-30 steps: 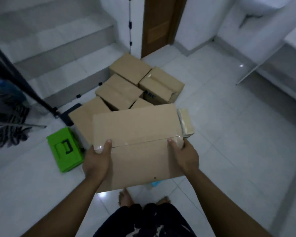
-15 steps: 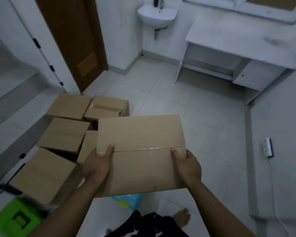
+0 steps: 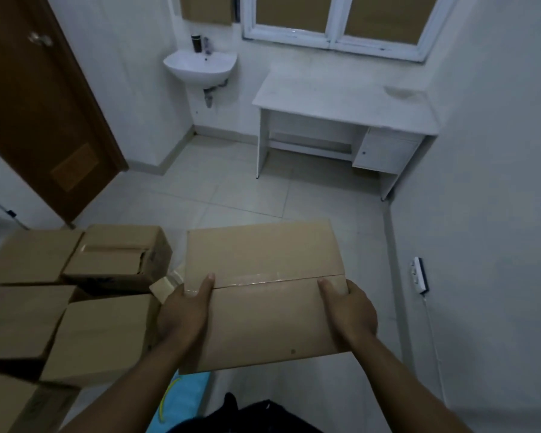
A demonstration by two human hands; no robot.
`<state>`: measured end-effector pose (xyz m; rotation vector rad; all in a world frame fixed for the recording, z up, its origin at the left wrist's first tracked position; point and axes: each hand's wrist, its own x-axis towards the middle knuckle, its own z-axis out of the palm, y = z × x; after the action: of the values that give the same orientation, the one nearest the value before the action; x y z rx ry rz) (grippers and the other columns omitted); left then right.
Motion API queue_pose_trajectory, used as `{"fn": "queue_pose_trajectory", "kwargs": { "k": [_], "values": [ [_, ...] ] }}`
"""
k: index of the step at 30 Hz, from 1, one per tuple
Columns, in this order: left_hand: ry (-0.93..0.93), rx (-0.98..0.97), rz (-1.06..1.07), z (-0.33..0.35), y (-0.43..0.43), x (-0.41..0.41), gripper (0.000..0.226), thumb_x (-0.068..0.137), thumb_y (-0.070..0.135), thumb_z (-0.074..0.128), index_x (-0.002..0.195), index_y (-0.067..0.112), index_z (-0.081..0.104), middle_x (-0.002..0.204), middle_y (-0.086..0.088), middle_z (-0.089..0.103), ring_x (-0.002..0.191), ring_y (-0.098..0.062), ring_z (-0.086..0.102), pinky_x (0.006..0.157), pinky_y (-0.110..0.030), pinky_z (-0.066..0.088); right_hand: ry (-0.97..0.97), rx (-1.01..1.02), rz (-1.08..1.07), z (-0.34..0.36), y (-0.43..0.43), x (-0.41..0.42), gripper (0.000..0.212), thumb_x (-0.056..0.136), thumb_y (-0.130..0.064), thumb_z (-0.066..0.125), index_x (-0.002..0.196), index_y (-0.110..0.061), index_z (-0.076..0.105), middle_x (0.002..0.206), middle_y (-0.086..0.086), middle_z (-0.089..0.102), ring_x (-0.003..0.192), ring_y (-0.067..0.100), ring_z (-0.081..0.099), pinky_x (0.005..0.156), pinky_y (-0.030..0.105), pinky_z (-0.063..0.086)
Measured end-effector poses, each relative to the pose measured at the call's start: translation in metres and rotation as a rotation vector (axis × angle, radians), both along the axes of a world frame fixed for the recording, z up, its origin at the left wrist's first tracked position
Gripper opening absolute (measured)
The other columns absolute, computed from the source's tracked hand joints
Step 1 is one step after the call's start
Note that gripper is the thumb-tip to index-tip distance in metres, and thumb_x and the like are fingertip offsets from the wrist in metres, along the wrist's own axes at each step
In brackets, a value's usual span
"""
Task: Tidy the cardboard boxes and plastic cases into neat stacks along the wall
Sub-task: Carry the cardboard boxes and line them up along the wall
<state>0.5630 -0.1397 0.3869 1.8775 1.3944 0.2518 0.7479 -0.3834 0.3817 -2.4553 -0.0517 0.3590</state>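
I hold a flat, taped cardboard box (image 3: 263, 285) level in front of my chest, above the floor. My left hand (image 3: 181, 310) grips its left edge with the thumb on top. My right hand (image 3: 350, 310) grips its right edge the same way. Several more cardboard boxes (image 3: 103, 335) lie in a loose cluster on the floor to my left; one of them (image 3: 119, 257) has a partly open flap. A blue plastic case (image 3: 185, 398) shows below the held box, mostly hidden by it and my left arm.
A brown door (image 3: 41, 107) stands at the left. A wall sink (image 3: 200, 65) and a white desk (image 3: 341, 104) line the far wall under a window. A power strip (image 3: 419, 275) with its cord lies by the right wall. Bare tiled floor (image 3: 247, 189) stretches ahead.
My view has swung right and upward, away from the stairs and the green case toward the sink, desk and right wall. Both hands keep the same hold on the box.
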Motion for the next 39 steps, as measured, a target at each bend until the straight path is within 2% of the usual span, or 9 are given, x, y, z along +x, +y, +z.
{"fn": "queue_pose_trajectory", "kwargs": {
  "k": [3,8,11,14,21,25,29,34,39],
  "values": [
    [-0.002,0.029,-0.058,0.012,-0.012,0.036,0.077,0.09,0.079,0.045,0.13,0.017,0.066,0.133,-0.014,0.066,0.121,-0.039,0.061,0.095,-0.043,0.047,0.0,0.012,-0.041,0.0,-0.014,0.026,0.062,0.084,-0.082,0.044,0.117,-0.035,0.067,0.107,-0.004,0.072,0.088,0.022,0.065,0.077,0.038,0.053],
    [0.023,0.064,-0.131,0.02,-0.007,0.095,0.079,0.092,0.075,0.048,0.138,0.012,0.061,0.14,-0.015,0.062,0.126,-0.039,0.057,0.1,-0.044,0.045,0.048,0.029,-0.109,-0.012,-0.019,0.066,0.064,0.084,-0.082,0.044,0.117,-0.033,0.068,0.111,-0.002,0.072,0.093,0.024,0.066,0.083,0.041,0.054],
    [0.012,0.066,-0.155,0.011,0.009,0.137,0.078,0.085,0.084,0.047,0.122,0.019,0.069,0.127,-0.012,0.07,0.115,-0.037,0.064,0.096,-0.042,0.049,0.068,0.022,-0.135,-0.018,-0.013,0.096,0.075,0.079,-0.09,0.038,0.119,-0.033,0.068,0.114,-0.003,0.072,0.096,0.024,0.067,0.086,0.044,0.056],
    [0.018,0.045,-0.195,-0.002,0.031,0.187,0.084,0.078,0.094,0.04,0.11,0.024,0.072,0.114,-0.005,0.075,0.103,-0.032,0.068,0.088,-0.04,0.053,0.08,0.014,-0.169,-0.022,-0.002,0.137,0.076,0.077,-0.091,0.037,0.116,-0.034,0.069,0.109,-0.004,0.073,0.092,0.023,0.067,0.085,0.045,0.057],
    [0.005,0.027,-0.298,-0.012,0.088,0.318,0.08,0.08,0.092,0.042,0.112,0.025,0.073,0.105,-0.003,0.076,0.083,-0.024,0.064,0.076,-0.035,0.05,0.097,0.008,-0.234,-0.018,0.042,0.25,0.081,0.075,-0.092,0.038,0.122,-0.032,0.067,0.114,-0.004,0.072,0.095,0.022,0.067,0.087,0.045,0.057],
    [0.006,0.064,-0.336,-0.011,0.12,0.389,0.078,0.083,0.088,0.043,0.113,0.023,0.073,0.107,-0.005,0.075,0.079,-0.022,0.059,0.074,-0.035,0.048,0.097,0.048,-0.284,-0.014,0.067,0.304,0.07,0.083,-0.084,0.045,0.124,-0.031,0.066,0.117,-0.002,0.071,0.097,0.023,0.066,0.087,0.043,0.055],
    [0.021,0.075,-0.365,-0.015,0.142,0.451,0.091,0.075,0.098,0.036,0.113,0.024,0.074,0.104,-0.002,0.076,0.088,-0.026,0.069,0.08,-0.039,0.056,0.135,0.074,-0.318,-0.014,0.079,0.353,0.069,0.083,-0.082,0.049,0.124,-0.03,0.067,0.116,-0.002,0.072,0.097,0.024,0.066,0.089,0.045,0.056],
    [0.049,0.079,-0.398,-0.022,0.141,0.534,0.085,0.079,0.093,0.042,0.116,0.024,0.073,0.11,-0.004,0.075,0.095,-0.029,0.068,0.077,-0.036,0.048,0.17,0.05,-0.343,-0.02,0.074,0.427,0.071,0.082,-0.085,0.046,0.123,-0.03,0.068,0.115,-0.002,0.071,0.095,0.023,0.066,0.086,0.042,0.055],
    [0.056,0.051,-0.388,-0.034,0.129,0.623,0.083,0.074,0.097,0.041,0.106,0.028,0.072,0.102,0.0,0.075,0.085,-0.025,0.067,0.078,-0.039,0.055,0.188,0.067,-0.326,-0.032,0.061,0.52,0.07,0.085,-0.083,0.049,0.125,-0.028,0.068,0.118,-0.002,0.071,0.097,0.023,0.065,0.088,0.042,0.054]
  ]
}}
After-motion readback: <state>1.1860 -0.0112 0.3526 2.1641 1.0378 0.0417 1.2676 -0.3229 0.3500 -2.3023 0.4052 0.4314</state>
